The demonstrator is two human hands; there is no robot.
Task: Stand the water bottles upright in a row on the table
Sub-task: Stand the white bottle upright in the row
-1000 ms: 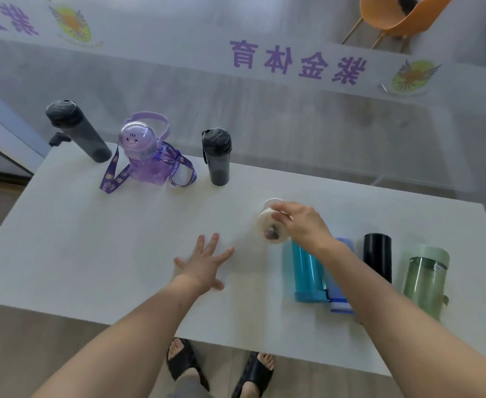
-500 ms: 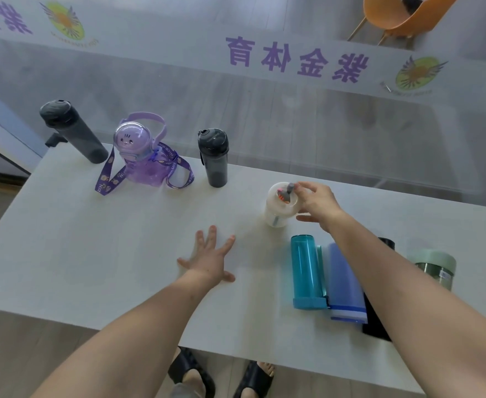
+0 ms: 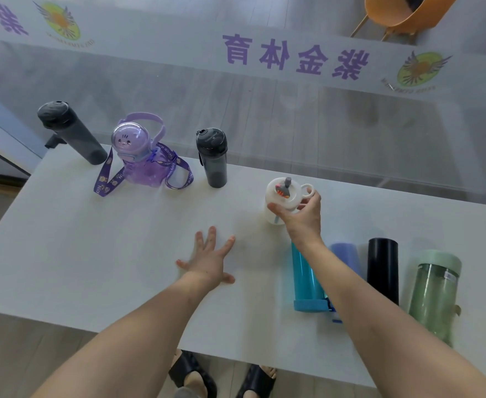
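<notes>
The right hand (image 3: pixel 300 216) held its grip clamped on the lid of a white round straw-topped plastic bottle (image 3: pixel 282 198), steadying it upright on the white desk (image 3: pixel 92 254), apparently to extend the row standing left of the grip; the left hand (image 3: pixel 208 261) lay flat, fingers apart, nearer the person.

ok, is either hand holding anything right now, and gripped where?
The right hand holds the white bottle by its lid rim, thumb and fingers on opposite sides. The left hand lies flat on the table, holding nothing.
</notes>
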